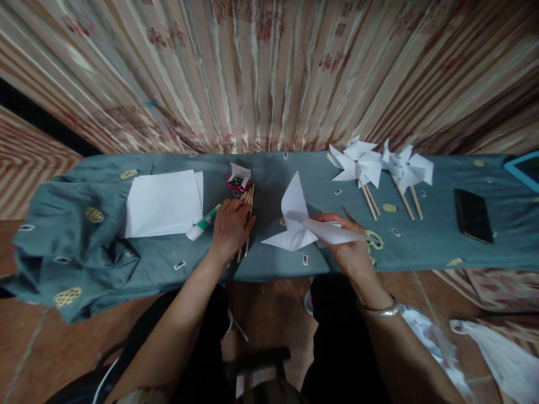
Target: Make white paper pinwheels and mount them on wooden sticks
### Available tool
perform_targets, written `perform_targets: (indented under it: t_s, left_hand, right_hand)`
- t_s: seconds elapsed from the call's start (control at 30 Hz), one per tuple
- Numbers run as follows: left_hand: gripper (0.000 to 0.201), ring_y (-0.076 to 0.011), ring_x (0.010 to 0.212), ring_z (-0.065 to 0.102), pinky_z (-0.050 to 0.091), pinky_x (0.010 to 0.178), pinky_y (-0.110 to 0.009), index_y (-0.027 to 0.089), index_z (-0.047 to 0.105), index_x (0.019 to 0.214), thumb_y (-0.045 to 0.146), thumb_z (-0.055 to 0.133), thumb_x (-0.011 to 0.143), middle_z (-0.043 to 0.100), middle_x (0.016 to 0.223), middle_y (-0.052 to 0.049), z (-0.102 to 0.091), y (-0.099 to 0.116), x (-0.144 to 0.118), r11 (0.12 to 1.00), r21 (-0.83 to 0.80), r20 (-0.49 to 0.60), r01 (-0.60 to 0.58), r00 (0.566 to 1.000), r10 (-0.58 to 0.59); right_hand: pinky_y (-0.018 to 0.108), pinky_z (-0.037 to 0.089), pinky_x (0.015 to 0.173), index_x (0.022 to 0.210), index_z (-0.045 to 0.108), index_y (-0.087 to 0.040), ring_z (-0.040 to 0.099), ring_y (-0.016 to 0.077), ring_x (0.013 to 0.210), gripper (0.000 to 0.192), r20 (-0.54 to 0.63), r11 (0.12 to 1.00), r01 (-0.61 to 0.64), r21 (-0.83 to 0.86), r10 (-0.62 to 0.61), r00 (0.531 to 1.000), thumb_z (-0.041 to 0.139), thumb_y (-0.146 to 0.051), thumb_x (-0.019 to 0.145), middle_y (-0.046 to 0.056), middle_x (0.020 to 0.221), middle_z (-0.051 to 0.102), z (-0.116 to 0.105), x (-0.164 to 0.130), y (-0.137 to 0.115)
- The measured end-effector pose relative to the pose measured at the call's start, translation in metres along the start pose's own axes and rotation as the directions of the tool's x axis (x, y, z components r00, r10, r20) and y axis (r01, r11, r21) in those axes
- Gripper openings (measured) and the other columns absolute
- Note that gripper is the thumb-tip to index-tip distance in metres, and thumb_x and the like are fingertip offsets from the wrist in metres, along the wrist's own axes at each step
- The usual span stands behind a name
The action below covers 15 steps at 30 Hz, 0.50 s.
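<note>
My right hand (351, 244) is closed on a white paper pinwheel (295, 216) with no stick visible on it, its pointed blades spread to the left. My left hand (231, 224) rests on a bundle of thin wooden sticks (248, 196), fingers curled down around some of them; the fingertips are partly hidden. Beside that hand lies a green-and-white glue tube (204, 223). Just behind the sticks stands an open small red box (238, 178) with small dark metal pieces inside. Scissors (374, 240) with yellow-green handles lie partly behind my right hand.
A stack of white paper (164, 203) lies on the left of the cloth-covered table (269, 269). At the back right are several finished-looking pinwheels (357, 160) on sticks. A black phone (474, 216) and a blue-edged device (524, 171) lie further right. Curtains hang behind.
</note>
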<state>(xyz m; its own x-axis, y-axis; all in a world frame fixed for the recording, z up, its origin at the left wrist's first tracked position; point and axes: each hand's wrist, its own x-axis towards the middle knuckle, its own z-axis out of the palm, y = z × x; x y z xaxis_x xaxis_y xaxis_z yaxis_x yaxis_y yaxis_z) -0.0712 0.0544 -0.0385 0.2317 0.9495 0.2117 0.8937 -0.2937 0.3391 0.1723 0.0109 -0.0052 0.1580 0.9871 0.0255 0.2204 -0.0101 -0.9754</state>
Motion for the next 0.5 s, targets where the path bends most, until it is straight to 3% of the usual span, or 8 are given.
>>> perform_targets:
  t_s: [0.2, 0.37, 0.5]
  left_hand:
    - [0.021, -0.0318, 0.102, 0.056, 0.046, 0.089, -0.044, 0.013, 0.069, 0.101, 0.025, 0.06, 0.087, 0.065, 0.104, -0.014, 0.004, 0.004, 0.008, 0.991, 0.136, 0.038, 0.012, 0.999, -0.017]
    - [0.017, -0.031, 0.099, 0.057, 0.045, 0.085, -0.041, 0.014, 0.069, 0.094, 0.025, 0.059, 0.085, 0.065, 0.099, -0.012, 0.004, 0.004, 0.009, 0.986, 0.164, 0.006, 0.034, 0.999, -0.035]
    - [0.013, -0.0302, 0.096, 0.06, 0.045, 0.083, -0.04, 0.016, 0.069, 0.083, 0.022, 0.058, 0.083, 0.066, 0.09, -0.01, 0.001, 0.007, 0.01, 0.988, 0.147, 0.042, 0.052, 0.997, -0.058]
  right_hand:
    - [0.026, 0.049, 0.059, 0.08, 0.074, -0.021, 0.066, 0.0174, 0.066, 0.016, 0.107, 0.996, 0.077, -0.054, -0.071, 0.992, 0.065, -0.023, 0.067, 0.001, 0.076, 0.075, 0.001, -0.012, -0.012]
    - [0.026, 0.048, 0.058, 0.083, 0.072, -0.022, 0.066, 0.0164, 0.065, 0.017, 0.141, 0.992, 0.113, -0.064, -0.103, 0.985, 0.061, -0.021, 0.07, 0.001, 0.076, 0.074, 0.002, -0.018, -0.011]
    - [0.026, 0.049, 0.062, 0.087, 0.071, -0.022, 0.067, 0.0169, 0.072, 0.019, 0.188, 0.986, 0.149, -0.076, -0.133, 0.973, 0.06, -0.02, 0.072, 0.001, 0.083, 0.075, 0.002, -0.022, -0.011]
